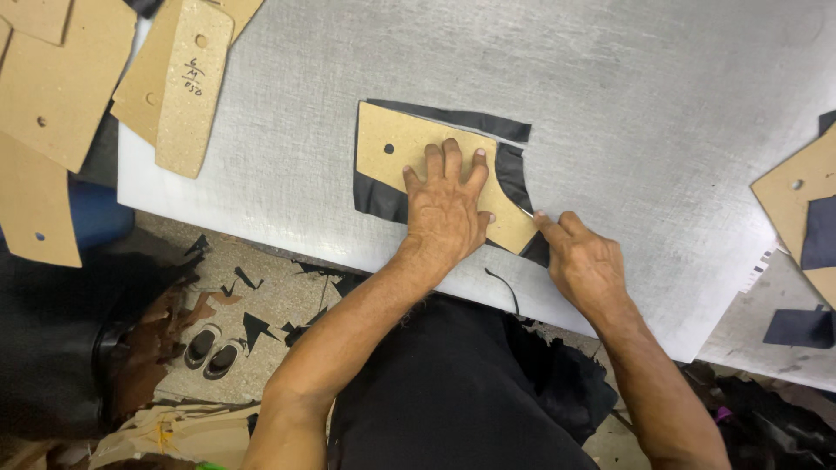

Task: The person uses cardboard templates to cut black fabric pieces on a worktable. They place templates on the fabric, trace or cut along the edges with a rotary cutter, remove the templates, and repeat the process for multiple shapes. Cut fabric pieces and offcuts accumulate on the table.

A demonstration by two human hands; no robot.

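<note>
The person's dark lap and two bare forearms fill the bottom of the view, reaching up to a white cutting board [662,122] on the bench. On the board lies a tan cardboard pattern [394,148] with a small punched hole, set on top of a piece of black leather [512,170] that shows along the pattern's upper edge, its left side and its right end.

The left hand [446,204] lies flat on the pattern with fingers spread, pressing it down onto the leather. The right hand [585,261] sits just beside the pattern's lower right corner, its fingers pinched together around what looks like a thin blade [526,211], whose tip meets the pattern's right edge. The tool itself is too small to make out clearly.

As a judgement, the trimming goes best if the left hand keeps even weight close to the edge being traced, so the pattern cannot creep on the leather, and if the blade leans against the cardboard without shaving it.

Well to the left of the pattern, more cardboard patterns [183,87] overlap past the board's corner. Far right of it lie another pattern [797,187] and dark pieces [799,328]. Below the board, black scraps [257,326] litter the floor [252,300] near a pair of sandals [212,350].
</note>
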